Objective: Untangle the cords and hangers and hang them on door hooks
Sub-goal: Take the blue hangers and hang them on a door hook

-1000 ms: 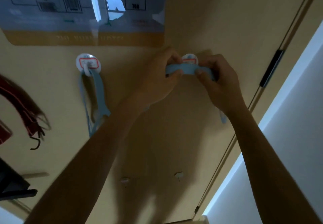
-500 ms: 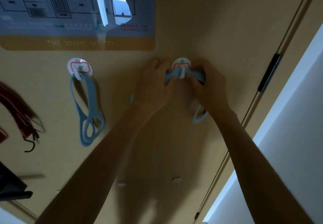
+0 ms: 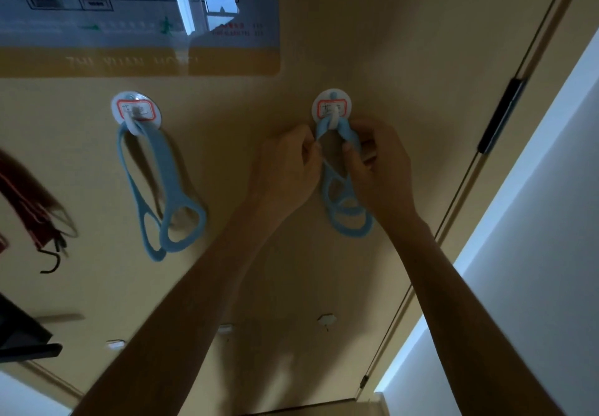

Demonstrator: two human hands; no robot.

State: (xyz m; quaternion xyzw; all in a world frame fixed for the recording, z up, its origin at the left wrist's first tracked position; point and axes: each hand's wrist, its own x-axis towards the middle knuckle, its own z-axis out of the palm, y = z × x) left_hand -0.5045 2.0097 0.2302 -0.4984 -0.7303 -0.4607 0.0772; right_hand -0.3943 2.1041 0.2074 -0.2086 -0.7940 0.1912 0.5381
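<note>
The task looks well advanced. On the door (image 3: 405, 42), left of centre in the frame, one blue hanger (image 3: 162, 188) already hangs from a round white hook (image 3: 136, 109) with a red-bordered label, and nobody touches it. At the far left edge a bundle of red cords (image 3: 29, 198) with a dark metal end hook hangs too, but what carries it is outside the picture, so I cannot say if it is hung correctly. Right of centre, a second blue hanger (image 3: 343, 195) has its top loop over the second round hook (image 3: 331, 108) and its two lower loops hang down below the hands. The left hand (image 3: 285, 172) has its grip closed on the thin left strand just under the hook, and the right hand (image 3: 379, 169) has its grip clamped on the wider right strand. I judge that what remains here is only to let go and see that the strap sits well. Lower in the frame some small white pieces are fixed on the door with nothing on them; they are too small to tell what they are. Compared with half a second ago, the hands have come down from the hook, so its label now shows, and the strap hangs straight below it instead of being stretched across it.
</note>
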